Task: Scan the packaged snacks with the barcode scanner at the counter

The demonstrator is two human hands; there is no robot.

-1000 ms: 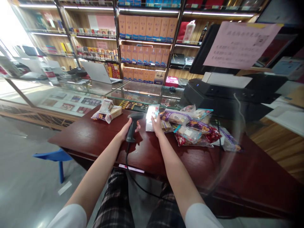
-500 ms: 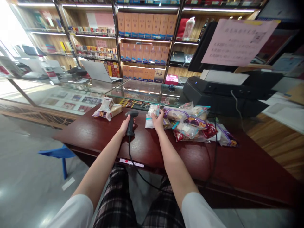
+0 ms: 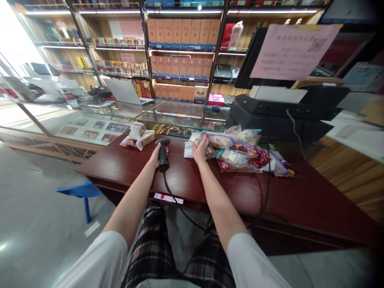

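Note:
My left hand (image 3: 156, 156) is wrapped around the grip of a black barcode scanner (image 3: 163, 153), held upright over the desk. The scanner's cable (image 3: 172, 195) runs down past the desk's front edge toward my lap. My right hand (image 3: 199, 149) is closed on a clear and white snack packet (image 3: 194, 139) at the left end of a heap. Its fingertips are partly hidden among the wrappers. Beside it lie several bagged snacks (image 3: 237, 156) in clear, purple and red plastic. To the left of the scanner, a smaller group of snack packets (image 3: 139, 137) sits apart.
The dark red desk (image 3: 192, 180) backs onto a glass display case (image 3: 177, 110). A monitor with a pink sheet (image 3: 294, 52) and a black machine (image 3: 279, 116) stand at the right. A black cable (image 3: 267, 188) crosses the desk's right part. A blue stool (image 3: 81, 190) is at the left.
The view has shifted slightly. The scanner in my left hand has moved a little left, toward the smaller group of packets. My right hand stays at the same packet.

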